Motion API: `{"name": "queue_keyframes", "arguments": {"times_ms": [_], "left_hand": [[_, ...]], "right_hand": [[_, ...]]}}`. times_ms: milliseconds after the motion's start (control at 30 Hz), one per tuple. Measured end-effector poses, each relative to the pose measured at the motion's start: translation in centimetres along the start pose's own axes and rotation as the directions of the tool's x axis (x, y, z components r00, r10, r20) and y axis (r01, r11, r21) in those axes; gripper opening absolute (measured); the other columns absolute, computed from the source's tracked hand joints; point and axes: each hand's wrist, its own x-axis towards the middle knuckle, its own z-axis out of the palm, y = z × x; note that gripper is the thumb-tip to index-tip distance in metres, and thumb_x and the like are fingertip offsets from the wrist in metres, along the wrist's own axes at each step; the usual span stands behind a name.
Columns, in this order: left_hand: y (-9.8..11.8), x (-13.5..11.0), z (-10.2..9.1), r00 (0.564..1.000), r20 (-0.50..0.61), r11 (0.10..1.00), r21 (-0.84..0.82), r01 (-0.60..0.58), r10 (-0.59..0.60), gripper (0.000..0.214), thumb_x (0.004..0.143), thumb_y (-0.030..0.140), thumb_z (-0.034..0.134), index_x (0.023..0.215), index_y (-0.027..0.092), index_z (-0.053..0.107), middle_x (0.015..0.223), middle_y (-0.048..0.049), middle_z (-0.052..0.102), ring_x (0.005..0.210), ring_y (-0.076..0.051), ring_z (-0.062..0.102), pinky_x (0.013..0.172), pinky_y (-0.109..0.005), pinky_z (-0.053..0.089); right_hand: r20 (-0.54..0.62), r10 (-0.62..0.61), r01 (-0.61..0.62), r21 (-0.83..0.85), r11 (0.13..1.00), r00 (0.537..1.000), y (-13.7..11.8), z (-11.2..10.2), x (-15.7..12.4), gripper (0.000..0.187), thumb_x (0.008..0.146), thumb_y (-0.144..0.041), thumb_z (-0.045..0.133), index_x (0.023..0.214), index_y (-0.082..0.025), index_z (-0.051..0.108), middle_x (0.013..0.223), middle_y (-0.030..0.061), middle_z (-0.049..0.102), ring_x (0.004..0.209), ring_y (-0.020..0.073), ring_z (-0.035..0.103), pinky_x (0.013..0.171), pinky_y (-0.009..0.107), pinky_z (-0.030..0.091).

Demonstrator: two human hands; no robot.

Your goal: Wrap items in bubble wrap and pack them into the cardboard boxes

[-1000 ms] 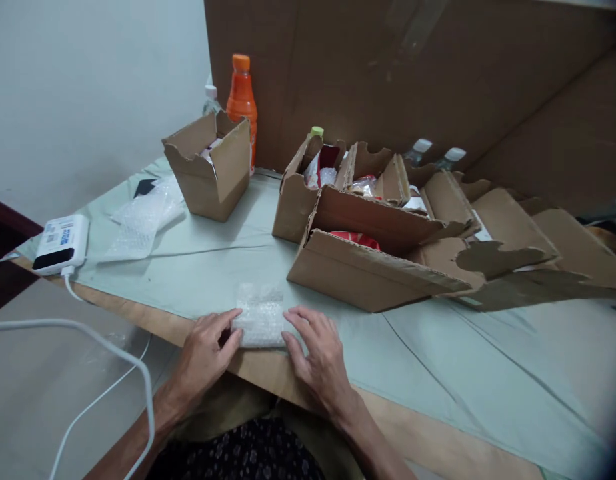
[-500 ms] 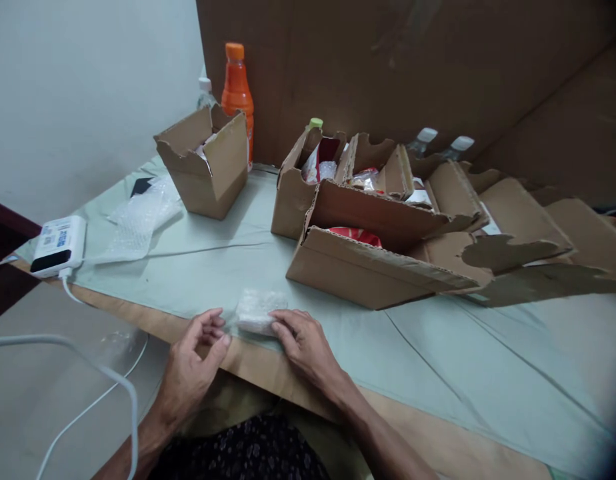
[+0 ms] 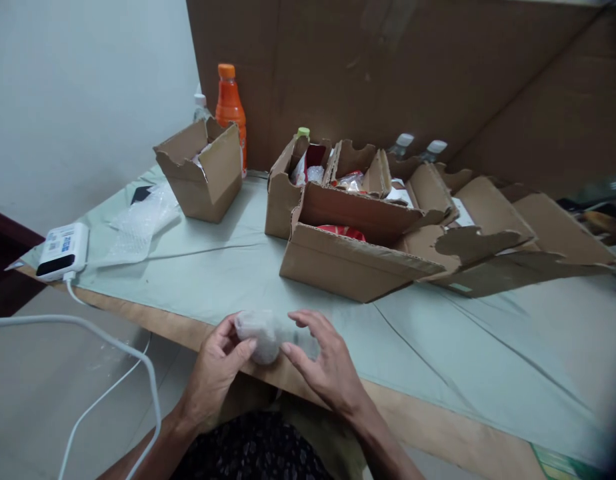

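Left hand (image 3: 221, 357) has the bubble-wrapped bundle (image 3: 258, 333) pinched at the near edge of the table (image 3: 153, 323), right hand (image 3: 331, 363) just to its right, thumb and fingers parted, contact too blurry to call. I'd hold that pinch light and smooth the wrap evenly. Green cloth (image 3: 208, 277) underneath, cardboard boxes (image 3: 348, 267) far right, pale wall (image 3: 88, 87) far left.

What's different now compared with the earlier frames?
The left hand now grips the bubble-wrap bundle, previously lying on the table, now tipped and nearer the person. The right hand is open beside it. The cardboard boxes and orange bottle stayed put.
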Motion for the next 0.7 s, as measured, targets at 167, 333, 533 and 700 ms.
{"name": "queue_keyframes", "arguments": {"times_ms": [167, 333, 533, 700], "left_hand": [[0.8, -0.7, 0.8, 0.984, 0.162, 0.937, 0.326, -0.126, 0.076, 0.027, 0.083, 0.027, 0.066, 0.109, 0.021, 0.066, 0.105, -0.0045, 0.074, 0.1, -0.021, 0.068, 0.089, -0.029, 0.054], [0.3, -0.5, 1.8, 0.944, 0.324, 0.933, 0.317, -0.172, 0.064, 0.037, 0.078, 0.025, 0.064, 0.115, 0.023, 0.063, 0.107, -0.0052, 0.074, 0.097, -0.021, 0.07, 0.085, -0.029, 0.056], [0.7, 1.0, 3.5, 0.892, 0.437, 0.788, 0.507, -0.349, 0.114, 0.018, 0.08, 0.017, 0.053, 0.086, 0.022, 0.069, 0.07, 0.0014, 0.068, 0.063, -0.015, 0.063, 0.061, -0.022, 0.051], [0.8, 3.0, 3.8, 0.834, 0.517, 0.768, 0.451, -0.454, 0.19, 0.039, 0.072, 0.016, 0.062, 0.108, 0.028, 0.073, 0.087, -0.0015, 0.076, 0.077, -0.02, 0.07, 0.071, -0.025, 0.057]], "right_hand": [[0.172, 0.018, -0.036, 0.104, 0.994, 0.985, -0.8, -1.8, -0.4, 0.059, 0.075, -0.036, 0.08, 0.13, -0.025, 0.062, 0.119, 0.0074, 0.069, 0.103, 0.0242, 0.064, 0.092, 0.037, 0.05], [0.043, 0.049, -0.056, 0.157, 0.986, 0.998, -1.8, -2.4, -0.8, 0.008, 0.088, -0.022, 0.061, 0.081, -0.021, 0.066, 0.073, -0.0019, 0.064, 0.07, 0.0147, 0.059, 0.068, 0.025, 0.046], [0.09, 0.047, -0.051, 0.037, 0.998, 0.995, -1.1, -5.6, -1.4, 0.03, 0.079, -0.019, 0.072, 0.108, -0.025, 0.066, 0.09, 0.0, 0.07, 0.083, 0.0187, 0.063, 0.076, 0.028, 0.049], [0.042, -0.199, 0.204, -0.174, 0.964, 0.979, -1.7, -9.3, -1.3, 0.019, 0.085, -0.012, 0.061, 0.096, -0.026, 0.067, 0.083, 0.0011, 0.074, 0.074, 0.0196, 0.066, 0.074, 0.034, 0.052]]}}
